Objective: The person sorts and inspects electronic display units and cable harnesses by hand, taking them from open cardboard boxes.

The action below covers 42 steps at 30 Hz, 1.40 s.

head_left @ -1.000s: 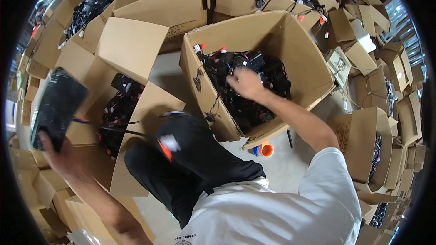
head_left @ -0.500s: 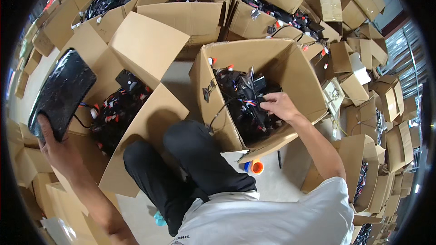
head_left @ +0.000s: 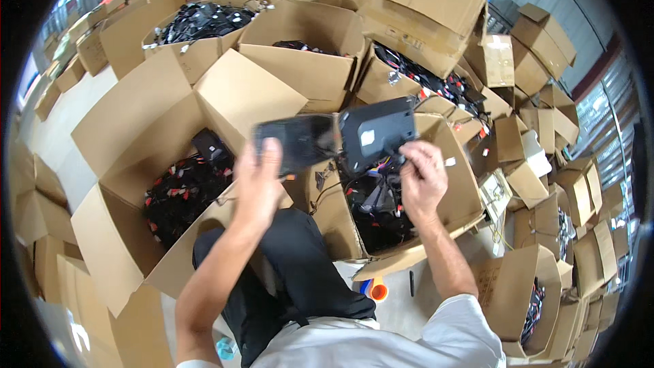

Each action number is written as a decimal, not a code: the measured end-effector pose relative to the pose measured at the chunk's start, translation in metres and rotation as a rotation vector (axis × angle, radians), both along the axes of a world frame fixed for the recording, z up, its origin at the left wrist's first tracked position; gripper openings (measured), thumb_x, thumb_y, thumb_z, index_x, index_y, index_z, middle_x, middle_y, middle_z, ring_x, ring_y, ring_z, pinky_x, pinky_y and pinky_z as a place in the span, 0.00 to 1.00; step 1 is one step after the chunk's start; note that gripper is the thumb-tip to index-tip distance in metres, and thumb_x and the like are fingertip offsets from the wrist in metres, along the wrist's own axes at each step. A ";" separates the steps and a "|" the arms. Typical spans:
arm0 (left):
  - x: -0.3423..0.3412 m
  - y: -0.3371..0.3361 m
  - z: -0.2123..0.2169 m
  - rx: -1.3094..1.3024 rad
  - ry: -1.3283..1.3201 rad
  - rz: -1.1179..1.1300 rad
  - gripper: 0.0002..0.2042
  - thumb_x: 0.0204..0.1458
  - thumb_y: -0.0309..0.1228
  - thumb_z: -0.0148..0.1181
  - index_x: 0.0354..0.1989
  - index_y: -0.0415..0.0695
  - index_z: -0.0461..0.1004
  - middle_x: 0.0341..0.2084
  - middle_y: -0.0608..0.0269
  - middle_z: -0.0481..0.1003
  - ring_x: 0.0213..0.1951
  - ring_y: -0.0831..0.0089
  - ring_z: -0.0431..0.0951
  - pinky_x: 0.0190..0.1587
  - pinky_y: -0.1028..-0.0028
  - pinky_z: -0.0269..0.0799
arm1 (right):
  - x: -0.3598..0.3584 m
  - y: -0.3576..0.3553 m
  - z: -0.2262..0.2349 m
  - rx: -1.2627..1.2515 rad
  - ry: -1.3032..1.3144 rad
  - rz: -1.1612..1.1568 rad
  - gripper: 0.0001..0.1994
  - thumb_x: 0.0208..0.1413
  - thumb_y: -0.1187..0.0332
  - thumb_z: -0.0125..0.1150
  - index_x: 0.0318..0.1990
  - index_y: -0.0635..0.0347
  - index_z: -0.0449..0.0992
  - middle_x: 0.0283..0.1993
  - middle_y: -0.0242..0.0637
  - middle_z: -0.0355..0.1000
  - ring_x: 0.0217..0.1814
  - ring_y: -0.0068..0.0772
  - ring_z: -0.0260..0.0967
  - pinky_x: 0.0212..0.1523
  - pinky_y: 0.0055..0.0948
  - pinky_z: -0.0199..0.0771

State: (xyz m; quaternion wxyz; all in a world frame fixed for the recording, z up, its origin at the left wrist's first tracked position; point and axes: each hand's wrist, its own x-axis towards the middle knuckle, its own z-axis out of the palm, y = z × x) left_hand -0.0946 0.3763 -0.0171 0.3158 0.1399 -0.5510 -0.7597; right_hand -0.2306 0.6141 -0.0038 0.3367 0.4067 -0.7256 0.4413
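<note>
Over the mouth of the large brown cardboard box a flat black rectangular panel with a pale patch on its face hung tilted, its long axis running left to right and rising towards the right. The person's bare right hand was at its lower right corner, thumb and fingers drawn together in what looked like a pinch on that corner, though the exact contact was too small to make out. Beyond the left wall of the box, a glossy dark rectangular panel, blurred, lay in the left hand; the thumb was pressed along the upper face and the fingers were hidden beneath, so the grip seemed firm around its lower left part. The relation that mattered was edge to edge: the right end of the glossy panel faced the left end of the black one near the box's left wall, their long axes almost in line, each hand at the outer side of its own panel. Whether the two ends touched could not be told. Inside the box, below the black panel and the right hand, lay a tangled heap of black cables with coloured wires among them.
</note>
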 end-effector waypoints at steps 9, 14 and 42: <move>-0.027 0.030 0.028 -0.196 0.014 0.072 0.22 0.47 0.26 0.73 0.48 0.32 0.72 0.38 0.60 0.79 0.39 0.77 0.77 0.46 0.75 0.74 | 0.041 -0.035 -0.030 0.044 -0.374 0.263 0.27 0.46 0.86 0.62 0.57 0.59 0.72 0.50 0.45 0.72 0.47 0.46 0.75 0.45 0.35 0.78; -0.027 -0.007 0.104 -0.052 0.408 0.245 0.22 0.52 0.22 0.67 0.55 0.37 0.69 0.48 0.60 0.75 0.49 0.72 0.76 0.56 0.69 0.73 | -0.013 0.026 -0.071 0.375 -0.275 0.317 0.15 0.50 0.81 0.64 0.47 0.65 0.77 0.45 0.46 0.77 0.44 0.48 0.78 0.44 0.41 0.80; -0.043 -0.057 0.043 -0.242 0.240 0.509 0.20 0.49 0.31 0.72 0.46 0.36 0.72 0.39 0.60 0.76 0.40 0.73 0.76 0.49 0.72 0.72 | 0.038 -0.015 0.063 -0.108 -0.487 0.436 0.06 0.59 0.75 0.61 0.41 0.65 0.82 0.36 0.32 0.79 0.37 0.19 0.72 0.39 0.23 0.74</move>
